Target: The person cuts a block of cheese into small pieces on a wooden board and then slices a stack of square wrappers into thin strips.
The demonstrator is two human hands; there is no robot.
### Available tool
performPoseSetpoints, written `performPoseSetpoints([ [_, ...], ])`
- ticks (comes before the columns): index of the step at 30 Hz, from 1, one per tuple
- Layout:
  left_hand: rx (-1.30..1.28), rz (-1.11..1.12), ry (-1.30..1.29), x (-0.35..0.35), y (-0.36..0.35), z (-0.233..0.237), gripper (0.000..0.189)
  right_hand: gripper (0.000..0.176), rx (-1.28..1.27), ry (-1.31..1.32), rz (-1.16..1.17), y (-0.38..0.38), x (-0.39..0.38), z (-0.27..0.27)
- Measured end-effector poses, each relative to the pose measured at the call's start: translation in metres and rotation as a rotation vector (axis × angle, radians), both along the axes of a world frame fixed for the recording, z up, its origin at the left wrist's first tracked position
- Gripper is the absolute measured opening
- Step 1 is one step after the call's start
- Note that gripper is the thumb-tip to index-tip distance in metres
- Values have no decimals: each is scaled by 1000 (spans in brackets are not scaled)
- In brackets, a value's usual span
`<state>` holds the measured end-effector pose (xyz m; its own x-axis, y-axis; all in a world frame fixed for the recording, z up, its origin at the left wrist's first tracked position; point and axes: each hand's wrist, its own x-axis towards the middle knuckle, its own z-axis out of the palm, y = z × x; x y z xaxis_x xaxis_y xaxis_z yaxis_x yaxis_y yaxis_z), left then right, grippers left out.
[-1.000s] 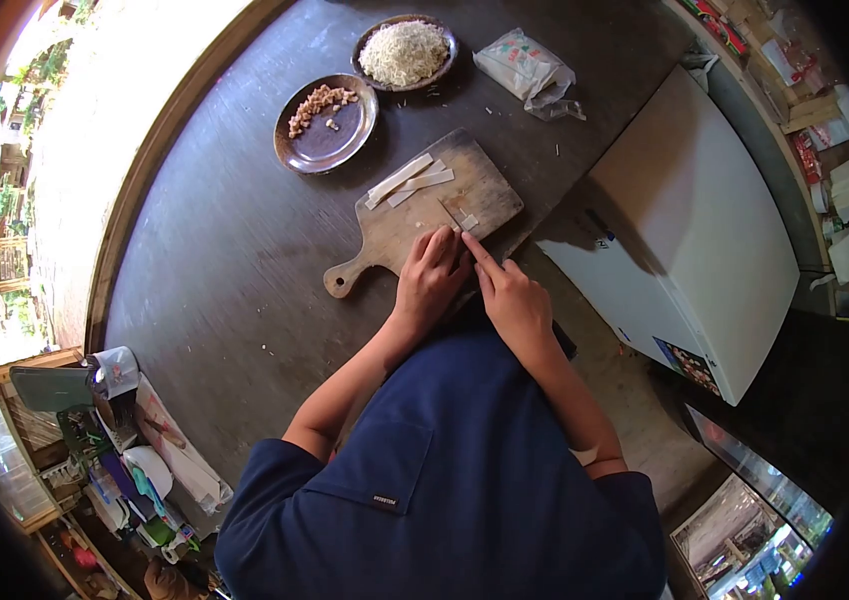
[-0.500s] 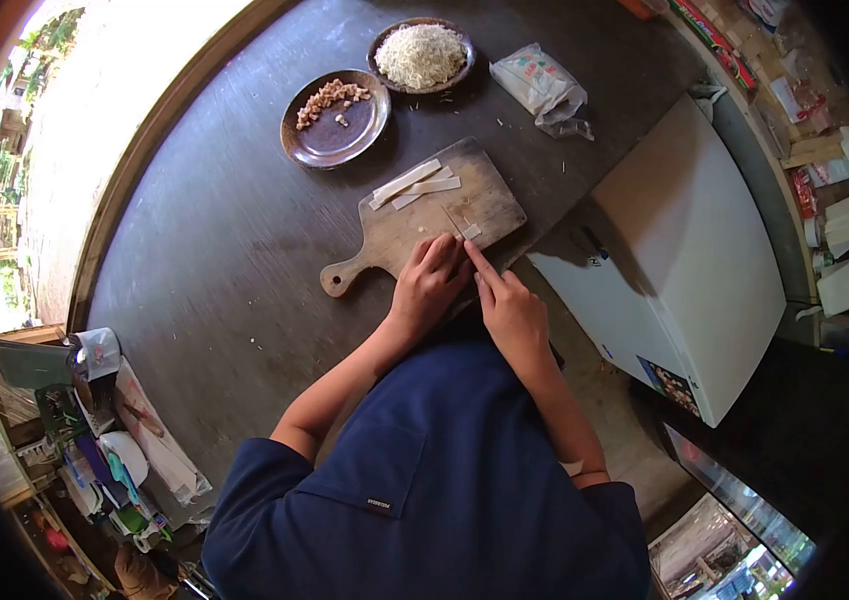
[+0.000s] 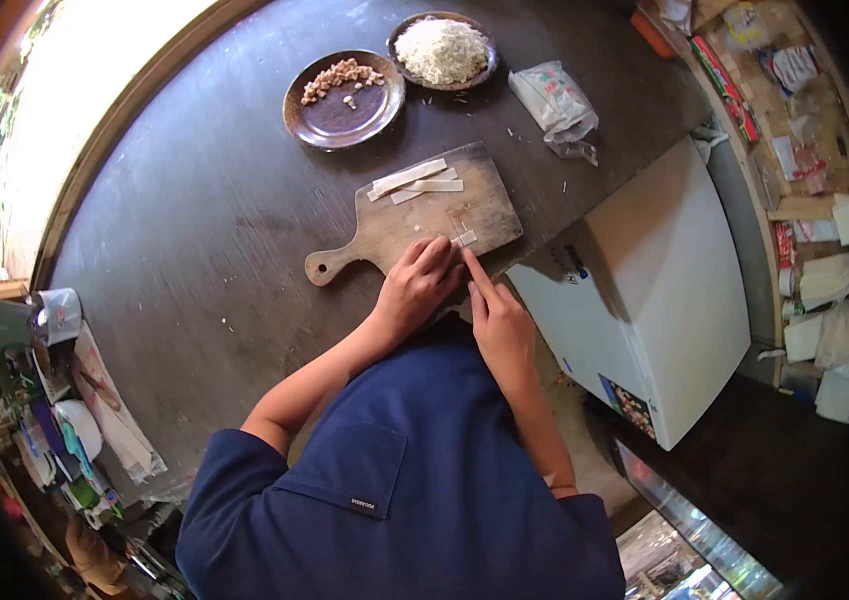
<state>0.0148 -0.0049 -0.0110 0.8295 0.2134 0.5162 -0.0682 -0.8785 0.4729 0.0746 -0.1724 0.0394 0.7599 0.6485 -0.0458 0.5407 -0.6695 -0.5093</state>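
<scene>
A wooden cutting board (image 3: 374,225) with a round handle lies near the table's front edge. My left hand (image 3: 412,285) is closed, fingers curled at the board's near edge over a pale strip whose cut end (image 3: 465,238) shows past the fingertips. My right hand (image 3: 502,325) grips a knife, its index finger stretched along the back; only the thin blade (image 3: 459,226) shows beside the left fingertips, the handle being hidden. Several flat whitish strips (image 3: 412,180) lie overlapping at the board's far side. A small pale crumb (image 3: 417,228) sits mid-board.
Beyond the board stand a brown plate (image 3: 296,115) with small pinkish-brown diced pieces and a dish (image 3: 492,65) heaped with white shreds. A plastic-wrapped white packet (image 3: 552,105) lies to their right. A white chest-like appliance (image 3: 669,290) is at the right, utensils (image 3: 74,440) at far left.
My view has shifted a little, so the table and appliance sit differently in frame. Both hands stay together at the board's near edge, and the blade looks less upright.
</scene>
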Motion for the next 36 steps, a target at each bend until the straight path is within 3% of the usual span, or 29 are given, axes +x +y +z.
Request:
performPoseSetpoints([
  [5, 107, -44, 46, -5, 1, -3, 36, 55, -97, 18, -6, -21, -18, 8],
  [9, -20, 15, 31, -3, -2, 6, 36, 55, -11, 8, -9, -7, -10, -5],
  [14, 215, -27, 81, -4, 6, 13, 38, 56, 147, 26, 15, -3, -2, 4],
  [22, 173, -12, 67, -7, 5, 5, 47, 56, -22, 20, -28, -22, -24, 3],
  [29, 216, -24, 71, -9, 4, 0, 47, 56, 127, 28, -11, -9, -11, 0],
  [36, 172, 0, 73, -10, 2, -2, 50, 52, -5, 124, -35, -25, -24, 13],
])
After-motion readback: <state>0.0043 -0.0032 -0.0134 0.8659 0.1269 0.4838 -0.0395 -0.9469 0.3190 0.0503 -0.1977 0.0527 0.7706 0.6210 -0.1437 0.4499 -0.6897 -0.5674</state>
